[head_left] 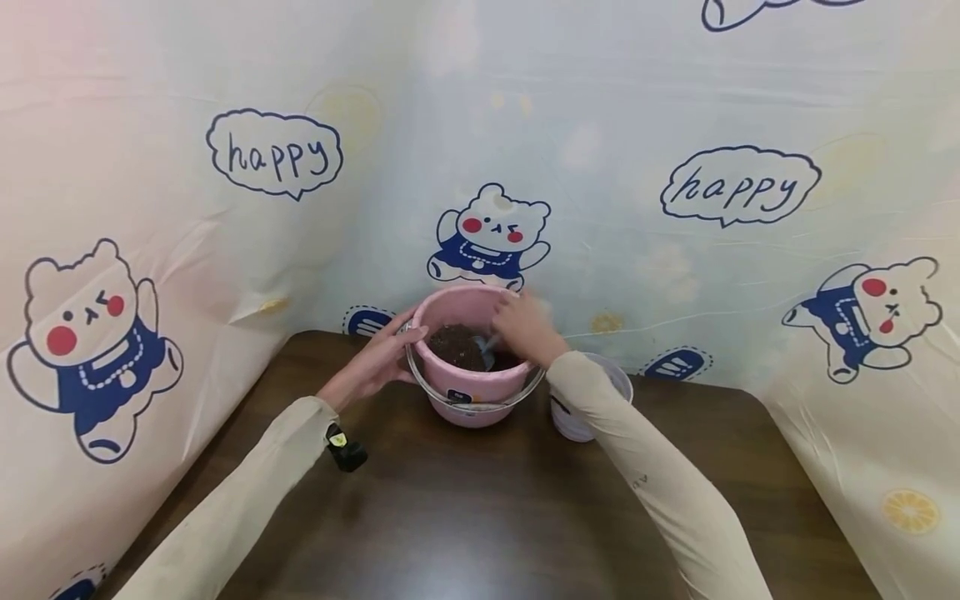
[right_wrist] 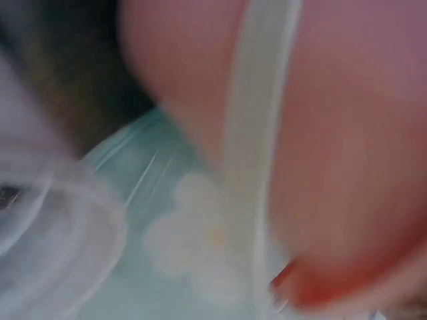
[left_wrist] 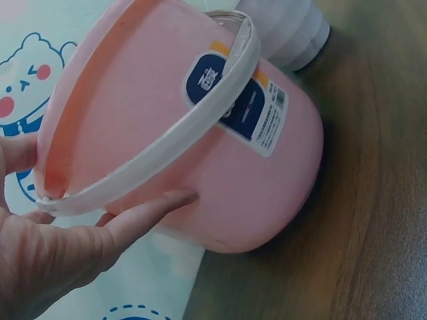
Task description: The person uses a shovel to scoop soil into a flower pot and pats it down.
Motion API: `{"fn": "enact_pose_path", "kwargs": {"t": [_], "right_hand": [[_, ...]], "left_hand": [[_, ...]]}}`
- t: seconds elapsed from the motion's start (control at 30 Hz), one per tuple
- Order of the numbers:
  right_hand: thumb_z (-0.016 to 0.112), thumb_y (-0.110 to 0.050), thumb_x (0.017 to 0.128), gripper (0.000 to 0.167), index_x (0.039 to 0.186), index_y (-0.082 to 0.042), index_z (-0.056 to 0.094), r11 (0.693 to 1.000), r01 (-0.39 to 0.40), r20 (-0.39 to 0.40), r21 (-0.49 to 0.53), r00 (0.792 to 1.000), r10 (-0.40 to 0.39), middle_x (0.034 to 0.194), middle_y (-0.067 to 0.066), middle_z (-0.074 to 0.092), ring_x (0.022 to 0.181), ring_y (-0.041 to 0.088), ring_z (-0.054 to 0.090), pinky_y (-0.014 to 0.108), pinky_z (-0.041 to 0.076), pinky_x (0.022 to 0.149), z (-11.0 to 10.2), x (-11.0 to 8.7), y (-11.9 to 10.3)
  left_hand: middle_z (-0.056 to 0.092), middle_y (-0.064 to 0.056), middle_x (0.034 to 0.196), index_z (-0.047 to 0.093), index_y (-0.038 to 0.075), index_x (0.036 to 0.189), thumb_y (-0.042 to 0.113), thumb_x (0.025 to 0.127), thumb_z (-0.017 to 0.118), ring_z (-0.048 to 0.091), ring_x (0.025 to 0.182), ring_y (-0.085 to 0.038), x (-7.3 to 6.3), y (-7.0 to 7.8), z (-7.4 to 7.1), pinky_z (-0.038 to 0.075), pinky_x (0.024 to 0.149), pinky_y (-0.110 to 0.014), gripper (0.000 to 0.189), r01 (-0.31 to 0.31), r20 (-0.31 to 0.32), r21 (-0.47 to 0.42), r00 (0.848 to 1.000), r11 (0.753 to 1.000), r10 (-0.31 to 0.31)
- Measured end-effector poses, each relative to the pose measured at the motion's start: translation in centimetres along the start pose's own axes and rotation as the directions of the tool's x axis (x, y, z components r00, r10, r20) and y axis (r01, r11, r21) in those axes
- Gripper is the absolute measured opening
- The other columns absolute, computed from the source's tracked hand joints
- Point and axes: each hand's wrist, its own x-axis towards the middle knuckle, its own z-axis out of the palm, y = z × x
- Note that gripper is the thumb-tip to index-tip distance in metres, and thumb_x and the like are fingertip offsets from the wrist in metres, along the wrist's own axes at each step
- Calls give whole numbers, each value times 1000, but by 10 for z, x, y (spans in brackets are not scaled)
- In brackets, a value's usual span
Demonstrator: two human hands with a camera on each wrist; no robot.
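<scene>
A pink bucket [head_left: 472, 392] with dark soil [head_left: 453, 348] in it stands on the table, its pale handle [left_wrist: 167, 143] hanging down across the front. My left hand [head_left: 378, 358] holds the bucket's left side at the rim; in the left wrist view one finger [left_wrist: 150, 212] lies along the outer wall. Over the right rim, my right hand [head_left: 522, 327] reaches inside and grips a small light-blue shovel [head_left: 486, 354], whose blade is in the soil. The right hand is blurred in the head view. Only the blurred bucket wall [right_wrist: 333, 167] and handle fill most of the right wrist view.
To the bucket's right stands a translucent pale pot [head_left: 618, 379], partly behind my right forearm. Its rim [right_wrist: 110, 227] shows at the left of the right wrist view. Printed cloth [head_left: 585, 167] hangs close behind the brown table [head_left: 450, 517].
</scene>
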Motion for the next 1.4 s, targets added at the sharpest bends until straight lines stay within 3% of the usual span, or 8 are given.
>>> {"fn": "enact_pose_path", "kwargs": {"t": [0.1,0.2,0.37,0.67,0.93,1.07,1.23,1.4], "right_hand": [[79,-25,91,12,95,-14,82,999,30,-33,13,999,-29,108,9,74,114,31,61,59,51,101,4,3,-7],[82,-28,90,14,92,-14,82,1000,-17,-39,15,999,18,108,9,74,117,31,59,59,51,99,8,3,-9],[83,-32,89,16,90,-17,83,989,-56,-10,140,998,58,103,9,74,113,29,58,52,49,94,14,3,-6],[86,-33,86,14,92,-20,84,980,-38,-23,197,999,43,98,9,74,109,29,58,52,47,93,11,6,-3],[86,-27,87,13,99,-21,86,962,-74,16,261,997,72,98,7,73,110,28,55,50,44,94,9,5,-1],[87,-27,86,16,99,-19,85,969,-50,-33,241,998,60,97,8,72,106,28,54,50,43,91,11,2,-4],[87,-29,85,24,108,-21,83,990,4,-81,142,997,7,103,9,72,107,28,54,47,43,89,11,1,-8],[89,-35,83,29,108,-23,82,997,1,-84,78,996,6,107,8,71,112,28,54,49,44,92,11,1,-5]], "left_hand": [[5,-14,176,7,31,170,30,109,52,15,159,-43,0,-1,1,36,109,-78,75,-8,15,-7,1000,1000,8],[5,-14,176,7,30,170,30,109,52,15,159,-44,1,0,1,36,110,-78,75,-22,19,-3,1000,1000,22],[6,-15,176,8,31,170,30,109,51,17,158,-44,0,1,-1,36,110,-78,74,-23,-5,11,1000,1000,23],[7,-15,176,9,30,170,30,109,52,18,158,-44,-1,2,-2,36,110,-78,74,-26,-23,8,999,1000,26],[6,-16,176,8,28,170,31,109,52,16,158,-45,2,3,0,37,109,-78,75,-28,-25,8,999,1000,28],[8,-15,176,10,27,170,31,110,51,17,159,-43,3,-1,0,38,108,-77,73,-13,-23,3,1000,1000,13],[11,-14,176,11,26,170,32,110,50,16,160,-41,1,-7,0,40,109,-74,71,28,-33,3,999,1000,-28],[12,-15,175,13,23,170,32,110,50,18,159,-42,3,-7,1,40,110,-73,71,9,-36,5,999,1000,-9]]}}
